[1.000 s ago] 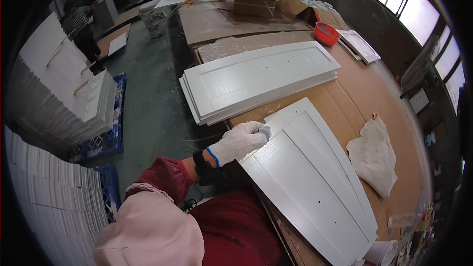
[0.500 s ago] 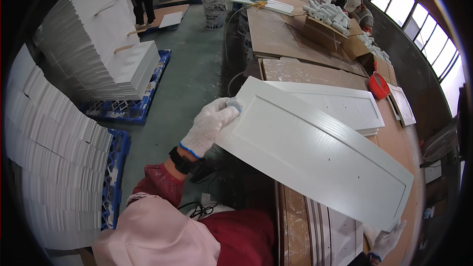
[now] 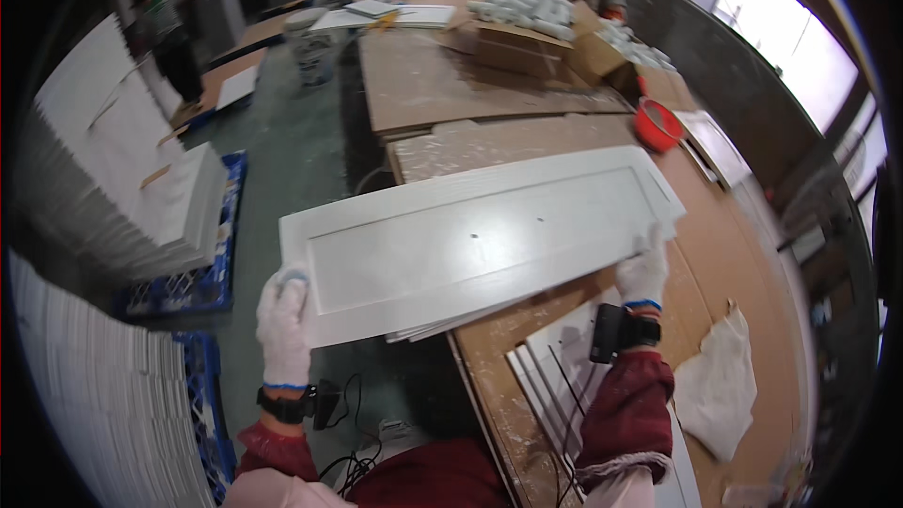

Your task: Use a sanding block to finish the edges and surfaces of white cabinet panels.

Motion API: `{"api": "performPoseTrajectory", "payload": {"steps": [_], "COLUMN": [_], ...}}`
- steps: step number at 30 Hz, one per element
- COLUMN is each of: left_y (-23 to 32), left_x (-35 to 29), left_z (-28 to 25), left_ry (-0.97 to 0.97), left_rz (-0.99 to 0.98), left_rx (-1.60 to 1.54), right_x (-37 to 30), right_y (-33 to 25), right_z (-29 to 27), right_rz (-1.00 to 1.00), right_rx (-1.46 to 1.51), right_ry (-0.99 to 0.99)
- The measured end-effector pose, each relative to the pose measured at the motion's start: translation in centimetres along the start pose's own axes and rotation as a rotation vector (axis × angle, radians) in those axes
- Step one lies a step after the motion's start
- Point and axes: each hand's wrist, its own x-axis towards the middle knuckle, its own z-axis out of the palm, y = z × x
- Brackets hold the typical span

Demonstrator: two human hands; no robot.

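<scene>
A long white cabinet door panel [image 3: 423,235] with a recessed middle and two small dark holes stretches between my hands. My left hand [image 3: 285,320], in a white knitted glove, grips its left end, with the fingers wrapped round the edge. The gloved right hand [image 3: 644,273] holds the near edge close to the panel's right end; part of its fingers is hidden. Below the panel, edges of other white panels [image 3: 437,327] stick out over the workbench [image 3: 489,372]; whether the held panel touches them I cannot tell.
More white panels [image 3: 564,348] lie on the bench near me, beside a cream cloth [image 3: 720,386]. A red basket [image 3: 657,124] and a cardboard box [image 3: 522,49] of white rolls stand farther back. Tall panel stacks on blue pallets [image 3: 221,282] line the left. Two people are farther off.
The panel has swung from a steep slant to nearly crosswise, its right end moving farther away. My right hand has moved up and away from me with it. The view has turned right.
</scene>
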Motion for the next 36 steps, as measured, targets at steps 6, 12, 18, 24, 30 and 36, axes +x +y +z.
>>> {"api": "performPoseTrajectory", "payload": {"steps": [6,12,18,24,30,36], "left_y": [-0.6,-1.9,-1.1,0.3,1.1,1.9], "left_x": [0.5,1.1,0.8,-0.6,-1.8,-1.0], "left_z": [1.6,3.2,2.7,3.8,5.0,5.5], "left_ry": [0.013,-0.045,-0.043,-0.161,-0.363,-0.503], "left_rz": [-0.14,-0.142,-0.16,-0.266,-0.355,-0.347], "left_rx": [-0.218,-0.222,-0.267,-0.317,-0.136,-0.045], "right_x": [-4.2,-7.2,-10.2,-9.8,-10.2,-12.9], "right_y": [-2.7,-1.4,-0.8,-1.1,-3.0,-1.3], "right_z": [6.9,11.0,11.8,9.0,7.1,7.6], "right_rz": [0.146,-0.367,-0.674,-0.887,-0.925,-1.12], "right_rx": [0.124,-0.989,-1.473,-1.468,-1.734,-1.685], "right_ry": [0.013,-0.175,-0.58,-0.576,-0.64,-0.76]}}
